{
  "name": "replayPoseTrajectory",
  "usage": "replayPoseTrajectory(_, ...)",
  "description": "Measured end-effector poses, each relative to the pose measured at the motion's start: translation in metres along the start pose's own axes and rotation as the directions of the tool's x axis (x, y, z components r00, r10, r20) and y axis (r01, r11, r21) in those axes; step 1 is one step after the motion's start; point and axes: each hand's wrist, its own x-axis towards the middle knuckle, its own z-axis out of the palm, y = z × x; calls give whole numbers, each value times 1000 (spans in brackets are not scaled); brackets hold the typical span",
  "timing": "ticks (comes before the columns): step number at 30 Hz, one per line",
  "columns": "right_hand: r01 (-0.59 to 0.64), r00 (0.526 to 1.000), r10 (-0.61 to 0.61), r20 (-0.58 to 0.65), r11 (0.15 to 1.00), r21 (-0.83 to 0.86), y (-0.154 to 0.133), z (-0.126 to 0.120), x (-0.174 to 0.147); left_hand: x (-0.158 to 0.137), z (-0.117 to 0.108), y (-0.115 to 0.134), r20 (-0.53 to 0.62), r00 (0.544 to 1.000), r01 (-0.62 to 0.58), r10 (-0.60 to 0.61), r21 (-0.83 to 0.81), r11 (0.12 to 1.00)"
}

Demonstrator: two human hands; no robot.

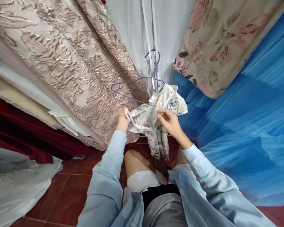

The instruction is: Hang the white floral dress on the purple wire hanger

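A white garment with a small blue and yellow floral print (142, 121) hangs bunched on the right side of a thin purple hanger (127, 82); the hanger's left side is bare. My left hand (123, 118) is closed on the garment's left edge and pulls it out sideways. My right hand (169, 121) is at the middle of the cloth, thumb and forefinger closed on a fold. The lower part of the garment dangles above my knees. Its exact kind is hard to make out, as it is crumpled. Behind the hanger hook are two white vertical strips (147, 37).
A pink embossed dress fabric (68, 66) hangs close on the left, beside dark red cloth (19, 129). To the right are a floral cream panel (217, 47) and blue tulle (246, 126). Red tiles (68, 189) cover the floor.
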Motion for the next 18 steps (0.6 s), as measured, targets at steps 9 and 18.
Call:
replayPoseTrajectory(9,-20,963,30,269,999,-40,33,12,-46,-142,42,-74,738,670,-517,85,382,766)
replayPoseTrajectory(18,-340,925,353,140,934,-112,12,-59,-90,-139,42,-99,872,333,-341,-359,467,816)
